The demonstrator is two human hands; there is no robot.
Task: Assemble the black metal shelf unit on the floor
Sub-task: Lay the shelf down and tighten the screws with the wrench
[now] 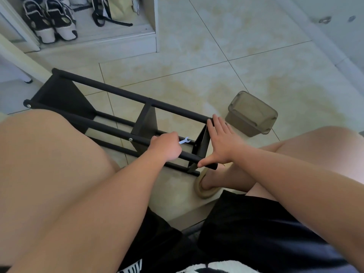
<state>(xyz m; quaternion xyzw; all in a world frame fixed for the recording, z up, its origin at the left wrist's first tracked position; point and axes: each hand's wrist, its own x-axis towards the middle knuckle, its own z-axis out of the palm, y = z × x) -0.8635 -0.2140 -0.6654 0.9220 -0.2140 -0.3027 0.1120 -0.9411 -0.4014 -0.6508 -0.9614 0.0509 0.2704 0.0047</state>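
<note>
The black metal shelf unit (122, 95) lies on its side on the tiled floor, with long black tubes and three black panels between them. My left hand (165, 147) grips a small silver wrench (184, 140), which points at the inner face of the near end panel (201, 143). My right hand (222, 143) presses flat against the outside of that end panel, fingers straight and thumb spread down along the end of the front tube.
A translucent brown lidded box (252, 114) stands on the floor right of the shelf. A white cabinet with sandals (49, 22) and a bag is at the back left. My bare knees flank the work; a slippered foot (206, 184) rests beneath the shelf's near end.
</note>
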